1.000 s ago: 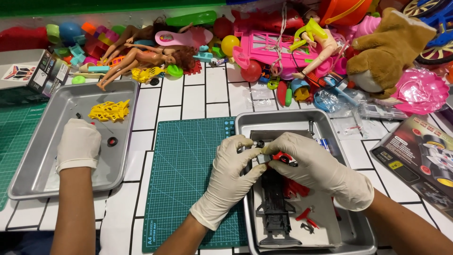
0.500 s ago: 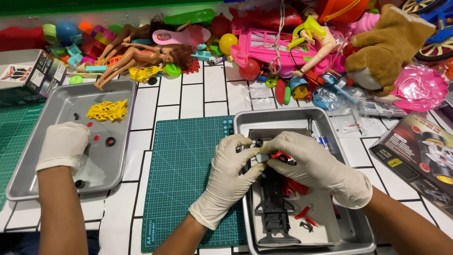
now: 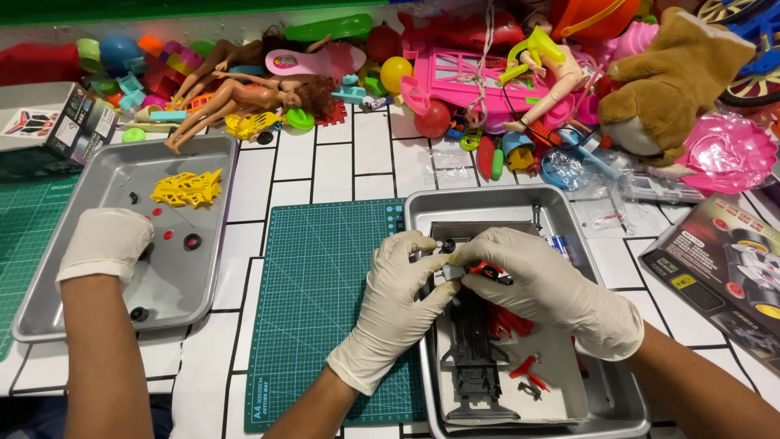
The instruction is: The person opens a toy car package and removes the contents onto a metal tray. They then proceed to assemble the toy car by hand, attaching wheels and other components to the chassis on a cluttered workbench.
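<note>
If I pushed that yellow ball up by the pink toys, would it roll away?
Probably. The yellow ball looks round and smooth, so a nudge should set it rolling. It likely wouldn't travel far, since the pink toy and other toys crowd closely around it.

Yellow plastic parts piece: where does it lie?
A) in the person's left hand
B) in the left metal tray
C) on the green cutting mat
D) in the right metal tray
B: the yellow plastic parts piece lies in the upper part of the left metal tray, beside a co-worker's gloved hand.
</note>
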